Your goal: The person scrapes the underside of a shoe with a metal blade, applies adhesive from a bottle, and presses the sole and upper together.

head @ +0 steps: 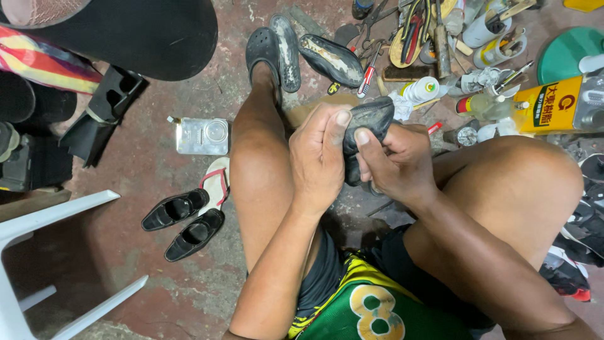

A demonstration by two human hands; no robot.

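Note:
I hold a dark worn shoe (367,123) between both hands, above my knees, its toe pointing up and away. My left hand (319,156) wraps its left side with the thumb pressed on the upper. My right hand (395,161) grips it from the right, thumb on the shoe's surface. The lower part of the shoe is hidden behind my fingers.
A pair of black heeled shoes (184,221) and a sandal (216,181) lie at left, by a small metal tin (201,135). Loose soles (331,59), pliers, a yellow glue can (552,104) and bottles crowd the floor ahead. A white plastic chair (38,220) stands at lower left.

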